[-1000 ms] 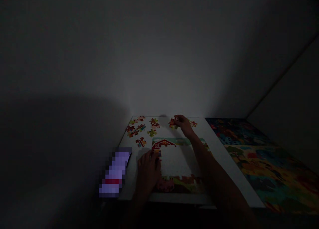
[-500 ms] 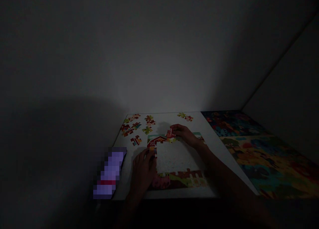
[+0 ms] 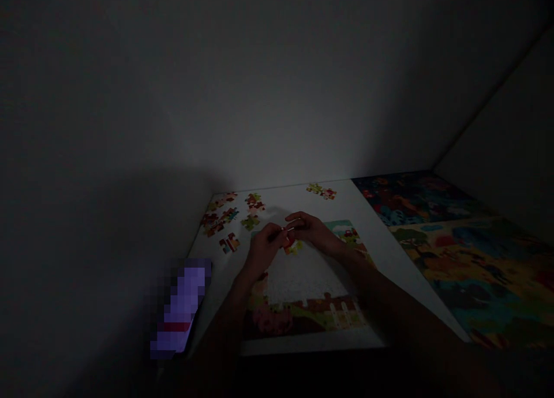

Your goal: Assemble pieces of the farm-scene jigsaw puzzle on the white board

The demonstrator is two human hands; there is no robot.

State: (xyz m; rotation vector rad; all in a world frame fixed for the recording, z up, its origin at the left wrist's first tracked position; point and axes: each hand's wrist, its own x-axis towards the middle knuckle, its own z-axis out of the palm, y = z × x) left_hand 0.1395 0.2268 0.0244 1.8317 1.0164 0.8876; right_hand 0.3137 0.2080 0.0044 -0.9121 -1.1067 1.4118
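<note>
A red puzzle piece [image 3: 289, 240] is between my two hands, above the top side of a partly assembled jigsaw puzzle [image 3: 311, 320]. My left hand [image 3: 263, 249] pinches its left edge between thumb and fingers. From the right, my right hand [image 3: 315, 232] has its fingertips at the same piece, one finger raised above it. The puzzle's border shows a farm scene with a fence and a pink animal. White table surface shows through its middle. My hands and forearms hide parts of its top and sides.
Loose puzzle pieces [image 3: 228, 243] lie in groups at the table's left, with a joined pair [image 3: 321, 190] at the back. A pixelated phone-like object [image 3: 184, 303] stands at the left edge. On the right lie a dark picture [image 3: 402, 205] and a colourful animal picture [image 3: 467, 271].
My left hand has moved up from the puzzle's left side to the red piece. My right hand has shifted slightly left with the piece. The camera view has tilted a little.
</note>
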